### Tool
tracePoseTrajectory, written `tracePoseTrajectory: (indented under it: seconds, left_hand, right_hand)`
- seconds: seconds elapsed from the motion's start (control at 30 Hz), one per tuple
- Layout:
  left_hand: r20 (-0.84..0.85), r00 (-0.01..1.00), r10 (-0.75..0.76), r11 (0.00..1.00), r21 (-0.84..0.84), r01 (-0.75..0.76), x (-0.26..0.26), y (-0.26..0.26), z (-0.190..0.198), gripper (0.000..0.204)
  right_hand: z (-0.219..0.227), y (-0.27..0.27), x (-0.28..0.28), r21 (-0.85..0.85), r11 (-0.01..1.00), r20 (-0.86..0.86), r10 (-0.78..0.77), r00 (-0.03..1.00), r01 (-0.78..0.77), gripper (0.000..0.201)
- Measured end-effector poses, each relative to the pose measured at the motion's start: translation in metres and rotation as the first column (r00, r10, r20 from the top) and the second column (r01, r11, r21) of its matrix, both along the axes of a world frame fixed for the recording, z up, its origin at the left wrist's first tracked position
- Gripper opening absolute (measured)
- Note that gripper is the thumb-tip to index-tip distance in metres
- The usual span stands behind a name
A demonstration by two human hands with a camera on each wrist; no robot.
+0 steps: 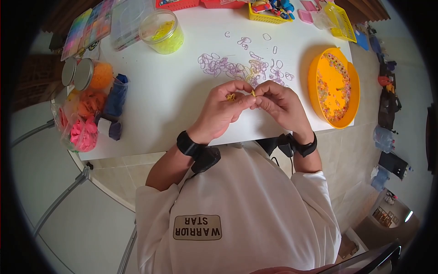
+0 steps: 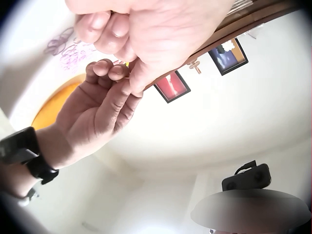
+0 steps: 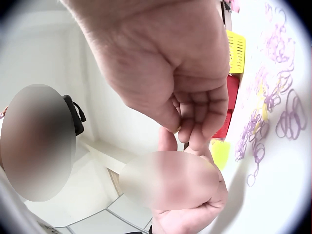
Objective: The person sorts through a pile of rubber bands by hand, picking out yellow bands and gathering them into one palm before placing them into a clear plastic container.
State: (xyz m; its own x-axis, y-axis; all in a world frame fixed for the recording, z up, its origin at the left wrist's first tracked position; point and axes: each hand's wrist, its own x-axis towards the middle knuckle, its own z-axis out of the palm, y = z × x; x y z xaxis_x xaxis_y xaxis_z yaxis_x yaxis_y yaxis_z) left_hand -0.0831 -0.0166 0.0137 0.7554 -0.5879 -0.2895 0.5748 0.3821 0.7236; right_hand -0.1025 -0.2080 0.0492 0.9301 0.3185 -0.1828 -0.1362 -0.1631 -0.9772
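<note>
Over the front of the table both hands meet, fingertips together. My left hand [image 1: 214,109] holds a small bunch of yellow rubber bands [image 1: 231,97] in its curled fingers. Between its thumb and forefinger and those of my right hand [image 1: 287,107], a bit of yellow band [image 1: 253,93] is pinched. In the right wrist view only a speck of yellow [image 3: 178,129] shows at the right fingertips; the rest is hidden by the fingers. Just beyond the hands lie loose purple rubber bands [image 1: 213,65], with several yellow ones [image 1: 257,68] among them.
An orange tray [image 1: 335,93] of colourful beads stands at the right. A clear tub [image 1: 166,41] of bright yellow bands is at the back left. Jars [image 1: 86,75] and bagged coloured bundles [image 1: 84,132] line the left edge; baskets [image 1: 269,17] stand along the back.
</note>
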Motion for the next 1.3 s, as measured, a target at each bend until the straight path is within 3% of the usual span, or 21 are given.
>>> tracePoseTrajectory:
  seconds: [0.27,0.37,0.47,0.57,0.77,1.0,1.3]
  left_hand:
    - [0.004,1.000,0.025,1.000,-0.013,-0.025,-0.001,0.003,0.002,0.013]
    - [-0.022,0.999,0.041,0.998,-0.038,-0.042,-0.002,0.004,0.000,0.012]
    - [-0.041,0.997,0.064,0.997,-0.039,-0.065,-0.004,0.004,-0.003,0.010]
    - [-0.049,0.996,0.074,0.997,-0.034,-0.076,-0.004,0.004,-0.002,0.010]
    - [-0.072,0.985,0.157,0.986,-0.050,-0.161,-0.003,0.006,-0.003,0.010]
    - [-0.302,0.952,0.040,0.948,-0.289,-0.131,0.003,0.026,0.001,0.010]
    - [-0.351,0.933,0.084,0.872,-0.427,-0.239,-0.002,0.043,-0.011,0.024]
  right_hand:
    - [-0.003,0.003,-0.003,0.209,0.975,-0.104,-0.049,0.993,0.070,0.009]
    - [-0.007,0.002,-0.003,0.278,0.957,-0.069,-0.069,0.995,0.086,0.010]
    - [-0.011,0.002,-0.004,0.261,0.958,-0.062,-0.106,0.992,0.118,0.010]
    - [-0.012,0.002,-0.006,0.136,0.984,-0.096,-0.104,0.990,0.116,0.013]
    - [-0.009,0.004,-0.006,0.035,0.995,-0.009,-0.094,0.996,0.095,0.018]
    - [-0.016,-0.002,-0.010,0.094,0.978,0.025,-0.189,0.982,0.186,0.011]
    - [-0.023,-0.015,-0.023,0.127,0.965,0.047,-0.238,0.970,0.231,0.010]
